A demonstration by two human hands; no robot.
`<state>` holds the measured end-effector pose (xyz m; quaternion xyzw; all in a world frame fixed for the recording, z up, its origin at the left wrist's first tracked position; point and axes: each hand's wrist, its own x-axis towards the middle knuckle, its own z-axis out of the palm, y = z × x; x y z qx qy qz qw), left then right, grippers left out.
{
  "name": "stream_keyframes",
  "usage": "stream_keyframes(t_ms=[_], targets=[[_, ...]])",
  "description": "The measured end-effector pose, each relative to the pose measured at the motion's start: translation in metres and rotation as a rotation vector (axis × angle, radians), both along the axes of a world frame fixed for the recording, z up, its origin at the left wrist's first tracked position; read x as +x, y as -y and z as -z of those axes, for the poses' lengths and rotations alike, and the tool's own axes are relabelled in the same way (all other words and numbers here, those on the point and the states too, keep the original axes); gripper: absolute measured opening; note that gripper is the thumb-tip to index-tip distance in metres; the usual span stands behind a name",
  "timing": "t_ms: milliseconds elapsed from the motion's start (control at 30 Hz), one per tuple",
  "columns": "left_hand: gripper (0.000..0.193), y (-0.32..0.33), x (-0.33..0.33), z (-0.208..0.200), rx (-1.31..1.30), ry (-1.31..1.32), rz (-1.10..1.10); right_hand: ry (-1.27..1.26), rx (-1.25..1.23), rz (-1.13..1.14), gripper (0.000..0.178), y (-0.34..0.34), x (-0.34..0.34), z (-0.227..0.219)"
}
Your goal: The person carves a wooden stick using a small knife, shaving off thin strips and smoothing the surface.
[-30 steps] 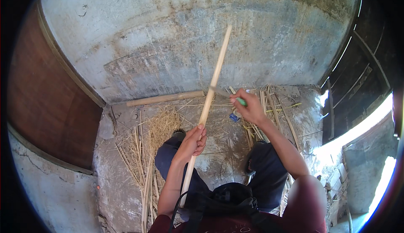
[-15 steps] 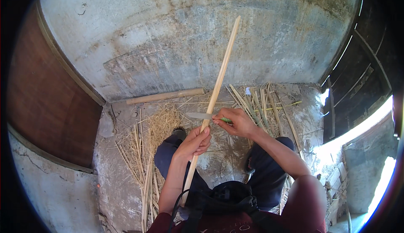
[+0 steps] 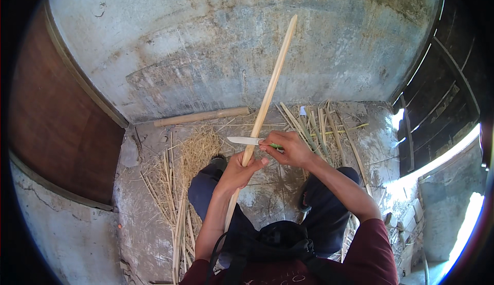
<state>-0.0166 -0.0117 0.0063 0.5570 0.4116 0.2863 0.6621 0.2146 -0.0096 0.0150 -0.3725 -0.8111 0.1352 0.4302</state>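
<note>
- Your left hand (image 3: 236, 174) curls round the pale stick (image 3: 271, 90) in its lower half, thumb stretched toward your right hand (image 3: 290, 148).
- Your right hand is closed on the green handle of a knife (image 3: 242, 141); the blade lies crosswise over the stick, just above your left grip.
- The stick slants up from your lap, clear of the floor (image 3: 265, 197), its tip set against the wall (image 3: 329, 53) in your view.
- It looks like split bamboo or wood: probably light, stiff along its length, a little springy toward the far end. Smooth faces may slip; edges may splinter. Hold it around the lower half, fingers well away from the blade.
- You cannot tell whether the blade bites or only rests. Your left fingers' far side is hidden, your right fingers cover most of the handle, and the stick's lower end gets lost by your forearm and dark clothing.
- Farther out, a round pole (image 3: 203, 117) lies along the floor's wall edge; straw (image 3: 198, 153) and cut strips (image 3: 324, 125) flank your legs.
</note>
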Motion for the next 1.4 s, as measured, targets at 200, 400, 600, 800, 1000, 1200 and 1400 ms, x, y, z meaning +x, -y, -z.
stream_keyframes(t_ms=[200,400,600,800,1000,1200,1400], targets=[[0.057,-0.003,0.004,0.02,0.208,0.007,-0.084,-0.029,0.036,0.044,0.012,-0.007,0.003,0.002],[0.053,-0.006,0.001,0.03,0.304,-0.063,-0.081,-0.023,0.027,0.068,0.015,-0.008,0.005,-0.001],[0.052,-0.006,0.005,0.024,0.324,-0.057,-0.09,0.029,0.086,0.114,0.014,-0.01,0.01,0.0],[0.05,-0.009,0.005,0.031,0.34,-0.06,-0.091,0.091,0.162,0.108,0.01,-0.011,0.014,-0.006],[0.051,-0.005,-0.001,0.03,0.342,-0.074,-0.102,0.042,0.158,0.135,0.011,-0.015,0.017,0.0],[0.051,-0.004,-0.002,0.027,0.328,-0.105,-0.11,0.105,0.182,0.15,0.01,-0.016,0.018,-0.006],[0.053,-0.001,-0.005,0.024,0.349,-0.089,-0.125,0.086,0.203,0.216,0.01,-0.023,0.027,-0.004]])
